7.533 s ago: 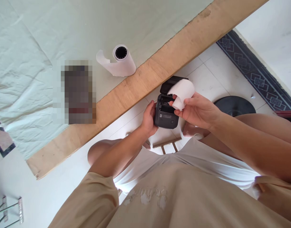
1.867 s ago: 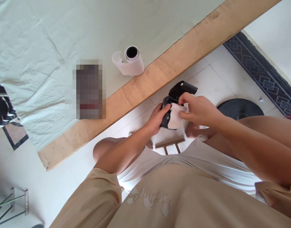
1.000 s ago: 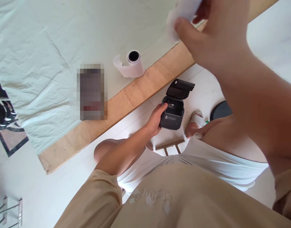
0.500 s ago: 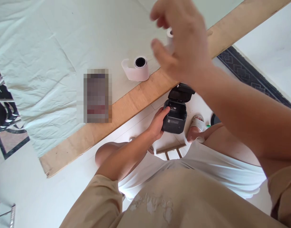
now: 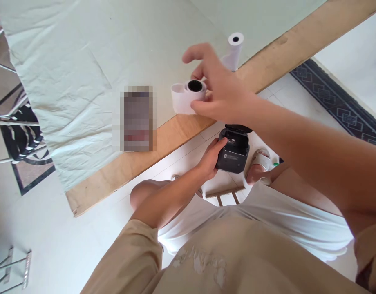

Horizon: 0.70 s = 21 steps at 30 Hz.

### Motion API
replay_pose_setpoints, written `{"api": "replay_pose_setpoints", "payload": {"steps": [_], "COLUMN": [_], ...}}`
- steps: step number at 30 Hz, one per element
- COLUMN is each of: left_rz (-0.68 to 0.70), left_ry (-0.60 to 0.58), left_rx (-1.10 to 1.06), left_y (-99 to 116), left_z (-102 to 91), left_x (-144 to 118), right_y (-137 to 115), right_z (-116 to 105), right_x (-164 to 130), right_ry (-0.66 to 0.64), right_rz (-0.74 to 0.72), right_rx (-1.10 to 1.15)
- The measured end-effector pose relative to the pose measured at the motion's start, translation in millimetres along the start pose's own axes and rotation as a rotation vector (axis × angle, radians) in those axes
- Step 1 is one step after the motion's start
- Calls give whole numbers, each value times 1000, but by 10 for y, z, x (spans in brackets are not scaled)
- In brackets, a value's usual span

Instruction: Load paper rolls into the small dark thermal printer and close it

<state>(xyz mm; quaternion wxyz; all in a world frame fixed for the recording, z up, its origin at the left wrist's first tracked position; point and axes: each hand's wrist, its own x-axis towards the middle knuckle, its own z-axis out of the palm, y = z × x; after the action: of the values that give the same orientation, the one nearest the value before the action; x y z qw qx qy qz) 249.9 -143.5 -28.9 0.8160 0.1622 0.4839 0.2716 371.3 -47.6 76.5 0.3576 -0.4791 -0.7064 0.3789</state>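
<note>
My left hand (image 5: 211,158) grips the side of a black portable printer (image 5: 233,157), held below the table edge. Its lid stands open and the hollow inside shows. At the table's near edge, my right hand (image 5: 217,87) has its thumb in front of a white paper roll (image 5: 188,98) and curled fingers behind it. The index finger sticks out above. The roll has a dark core, and a loose strip of its paper loops out to the left. A second paper roll (image 5: 236,43) stands upright behind the right hand, its loose end partly hidden.
A pale green cloth (image 5: 83,81) covers the table, leaving a bare wooden edge strip (image 5: 114,175). A pixelated flat object (image 5: 138,120) lies left of the rolls. Below are a wooden stool part (image 5: 224,192) and a sandaled foot (image 5: 260,161). Metal-legged furniture (image 5: 18,265) stands at lower left.
My right hand has come down from above the table and closed around the nearer paper roll, which has shifted slightly toward me. My left hand still holds the printer. The view has shifted a little.
</note>
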Motion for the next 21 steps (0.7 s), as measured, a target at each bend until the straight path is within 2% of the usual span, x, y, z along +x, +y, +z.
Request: {"api": "replay_pose_setpoints", "payload": {"steps": [3, 5, 7, 11, 15, 21], "left_rz": [-9, -8, -7, -3, 8, -6], "left_ry": [2, 3, 9, 13, 18, 56], "left_rx": [-14, -32, -50, -68, -65, -87], "left_y": [6, 6, 1, -28, -56, -7], "left_z": [3, 1, -6, -15, 3, 15], "left_x": [-13, -12, -1, 48, 106, 173], "right_y": [-46, 33, 167, 453, 701, 910], "right_z": [-185, -313, -408, -401, -241, -153], "right_x": [-447, -745, -993, -1243, -1216, -1184], "right_ry": [31, 53, 26, -91, -93, -57], "right_rz": [173, 305, 379, 391, 335, 545], "right_rx": [557, 708, 758, 614, 533, 797]}}
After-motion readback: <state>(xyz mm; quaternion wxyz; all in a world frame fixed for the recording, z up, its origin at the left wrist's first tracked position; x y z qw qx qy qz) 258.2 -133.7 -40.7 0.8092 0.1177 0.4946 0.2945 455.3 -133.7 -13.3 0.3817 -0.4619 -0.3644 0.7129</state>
